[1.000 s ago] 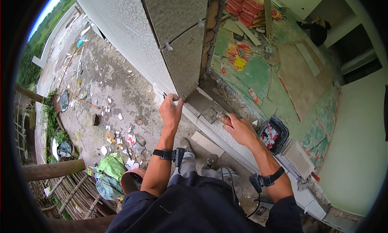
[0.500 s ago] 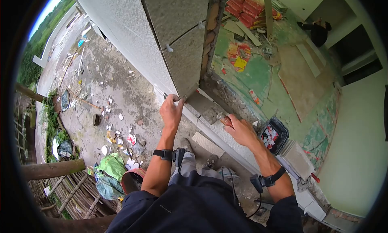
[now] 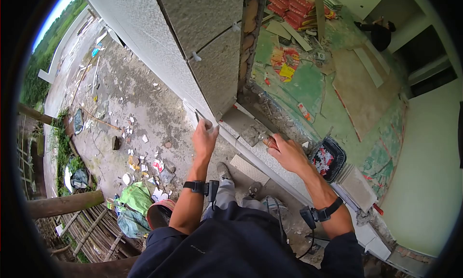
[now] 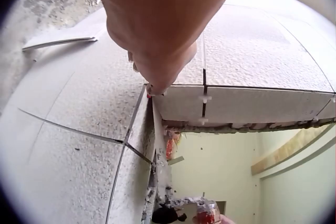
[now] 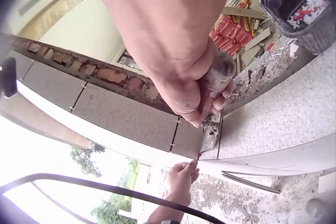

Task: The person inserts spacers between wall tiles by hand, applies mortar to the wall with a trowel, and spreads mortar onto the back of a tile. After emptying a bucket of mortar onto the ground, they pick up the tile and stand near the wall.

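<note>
My left hand (image 3: 204,140) is at the lower corner of the tiled pillar (image 3: 217,80), its fingers bent and thumb near them. By those fingertips a small red piece (image 4: 149,96) shows at the tile joint in the left wrist view; whether they pinch anything is unclear. My right hand (image 3: 290,155) grips the red-brown handle (image 3: 271,143) of a tool above the sill. Grey mortar (image 3: 250,135) lies beside that handle, and the tool's far end is hard to make out. In the right wrist view the handle's grey, dirty end (image 5: 220,74) sticks out of the right hand.
A black tray (image 3: 328,160) of red and white pieces stands on the sill, beside stacked tiles (image 3: 356,187). Indoors are red bags (image 3: 294,8), boards (image 3: 359,90) and a person (image 3: 380,36). Thin strips (image 5: 252,182) lie outside below the corner. A cable (image 5: 115,190) crosses the right wrist view.
My left hand has drawn slightly down from the pillar's corner, and a red spot now shows there. The right hand keeps its grip on the handle. The head view has shifted a little.
</note>
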Available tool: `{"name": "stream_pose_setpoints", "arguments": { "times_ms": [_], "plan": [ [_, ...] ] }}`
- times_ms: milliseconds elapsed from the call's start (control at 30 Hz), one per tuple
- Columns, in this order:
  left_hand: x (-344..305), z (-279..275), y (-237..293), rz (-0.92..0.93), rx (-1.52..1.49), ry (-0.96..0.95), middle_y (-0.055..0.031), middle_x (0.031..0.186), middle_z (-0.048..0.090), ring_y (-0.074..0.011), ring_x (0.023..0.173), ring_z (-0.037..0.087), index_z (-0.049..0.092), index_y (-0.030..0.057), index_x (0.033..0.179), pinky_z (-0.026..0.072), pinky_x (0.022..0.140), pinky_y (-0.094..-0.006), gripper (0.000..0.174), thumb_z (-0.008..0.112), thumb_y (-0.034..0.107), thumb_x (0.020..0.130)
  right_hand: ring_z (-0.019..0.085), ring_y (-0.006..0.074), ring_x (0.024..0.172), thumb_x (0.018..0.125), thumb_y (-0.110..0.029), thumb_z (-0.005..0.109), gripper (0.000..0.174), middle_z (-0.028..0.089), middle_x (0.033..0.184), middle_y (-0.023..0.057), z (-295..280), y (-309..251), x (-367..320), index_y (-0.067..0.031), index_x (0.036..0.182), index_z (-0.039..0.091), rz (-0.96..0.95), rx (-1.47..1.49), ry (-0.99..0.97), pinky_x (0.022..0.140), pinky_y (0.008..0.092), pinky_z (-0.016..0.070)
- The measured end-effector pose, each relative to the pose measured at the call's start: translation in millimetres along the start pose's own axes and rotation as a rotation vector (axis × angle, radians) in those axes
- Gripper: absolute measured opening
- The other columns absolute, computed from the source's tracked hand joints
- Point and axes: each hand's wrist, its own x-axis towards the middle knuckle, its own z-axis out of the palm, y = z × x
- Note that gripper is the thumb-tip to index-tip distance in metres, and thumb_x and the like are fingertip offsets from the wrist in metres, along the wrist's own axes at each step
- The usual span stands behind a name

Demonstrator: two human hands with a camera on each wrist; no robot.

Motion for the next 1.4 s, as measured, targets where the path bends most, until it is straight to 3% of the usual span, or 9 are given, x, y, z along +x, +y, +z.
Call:
{"name": "stream_pose_setpoints", "arguments": {
  "times_ms": [200,267,367,967,1100,1200,1267,1367,1400],
  "plan": [
    [3,28,-4,-0.282,-0.14,-0.065,-0.0071,0.076,0.063,-0.018,0.07,0.06,0.056,0.003,0.088,0.0485,0.066,-0.0325,0.032,0.081,0.018,0.075,0.064,0.0469,0.084,0.09,-0.03,0.055,0.045,0.066,0.086,0.0291,1,2,1,-0.0008,0.124,0.049,0.009,0.015,0.006,0.076,0.054,0.0484],
    [3,32,-6,-0.458,-0.336,-0.088,-0.0045,0.078,0.059,-0.014,0.072,0.056,0.055,0.0034,0.09,0.0474,0.068,-0.0299,0.032,0.08,0.015,0.076,0.064,0.0471,0.084,0.09,-0.03,0.055,0.045,0.066,0.085,0.0291,1,1,1,-0.0008,0.124,0.049,0.006,0.014,0.002,0.076,0.0541,0.0483],
    [3,38,-7,-0.518,-0.557,-0.086,-0.0019,0.078,0.057,-0.0104,0.071,0.051,0.054,0.0027,0.09,0.045,0.066,-0.0269,0.031,0.08,0.012,0.077,0.064,0.0474,0.083,0.09,-0.03,0.055,0.043,0.066,0.085,0.0291,1,2,1,-0.0009,0.122,0.049,0.004,0.01,0.001,0.076,0.0545,0.0482],
    [1,49,-16,-0.539,-0.577,-0.067,0.002,0.08,0.053,-0.0064,0.07,0.048,0.054,0.0051,0.094,0.0417,0.062,-0.0222,0.027,0.076,0.01,0.081,0.064,0.0473,0.083,0.091,-0.029,0.057,0.044,0.066,0.085,0.0291,4,8,2,-0.0004,0.123,0.048,-0.032,0.011,0.018,0.075,0.0547,0.0486],
    [-3,49,-23,-0.518,-0.583,-0.038,-0.0005,0.076,0.055,-0.0096,0.069,0.049,0.055,0.0026,0.091,0.0435,0.063,-0.0261,0.029,0.078,0.012,0.078,0.064,0.0468,0.084,0.091,-0.03,0.057,0.043,0.066,0.086,0.0285,0,4,1,-0.0006,0.121,0.048,-0.019,0.002,-0.006,0.075,0.0547,0.0487],
    [-19,37,-17,-0.39,-0.398,-0.04,-0.0052,0.078,0.058,-0.0157,0.069,0.055,0.056,0.0021,0.095,0.0466,0.065,-0.0301,0.024,0.074,0.009,0.08,0.064,0.0468,0.085,0.09,-0.029,0.057,0.042,0.066,0.087,0.0281,2,7,2,-0.0004,0.12,0.049,-0.024,-0.021,0.001,0.076,0.0546,0.0489],
    [-28,13,26,0.06,-0.074,-0.076,-0.0117,0.084,0.061,-0.0282,0.078,0.061,0.057,0.002,0.098,0.0492,0.073,-0.0366,0.018,0.067,0.006,0.083,0.064,0.0468,0.085,0.09,-0.029,0.058,0.042,0.066,0.087,0.0279,1,5,1,-0.0002,0.119,0.049,-0.01,-0.009,0.009,0.076,0.0544,0.049],
    [-19,2,90,0.367,0.028,-0.149,-0.0149,0.091,0.064,-0.0349,0.092,0.061,0.056,0.0025,0.107,0.0492,0.083,-0.0432,0.022,0.061,0.006,0.085,0.064,0.0469,0.085,0.089,-0.028,0.058,0.043,0.067,0.087,0.0276,1,4,-1,0.0,0.119,0.049,-0.004,0.011,0.014,0.077,0.0541,0.0492],
    [-13,10,97,0.371,0.027,-0.148,-0.0149,0.091,0.064,-0.0349,0.092,0.061,0.056,0.0025,0.107,0.0492,0.083,-0.0432,0.022,0.061,0.006,0.085,0.064,0.047,0.086,0.088,-0.028,0.058,0.043,0.067,0.088,0.0276,0,5,-1,0.0001,0.119,0.049,-0.011,0.022,0.017,0.077,0.054,0.0493]
  ]
}}
